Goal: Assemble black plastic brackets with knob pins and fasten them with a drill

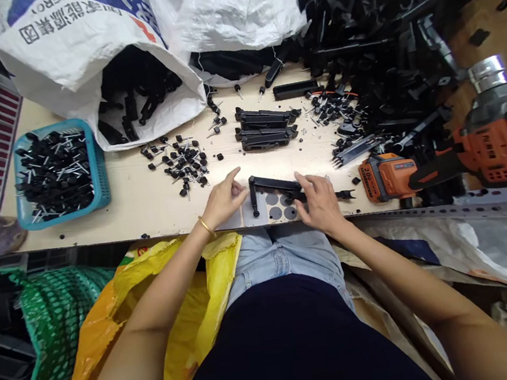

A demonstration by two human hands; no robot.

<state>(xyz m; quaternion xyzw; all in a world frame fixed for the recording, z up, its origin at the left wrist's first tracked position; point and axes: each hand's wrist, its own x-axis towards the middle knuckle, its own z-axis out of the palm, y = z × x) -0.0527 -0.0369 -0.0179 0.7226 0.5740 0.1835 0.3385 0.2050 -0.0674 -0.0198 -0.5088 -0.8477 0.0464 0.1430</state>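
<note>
Dark shirt (296, 348) nearest the lens — left hand (223, 202) spread, apparently empty, beside the upright leg of a hinged black part (274, 182) lying near the bench (128, 180)'s front edge; the right hand (319, 202) curved over its other side, though whether it pinched could not be told. One careless nudge could have tipped the part off that edge. Counted left to right: one blue basket (99, 165), uncountably jumbled pins (187, 162), one hinged part, one orange power tool (505, 149).
</note>
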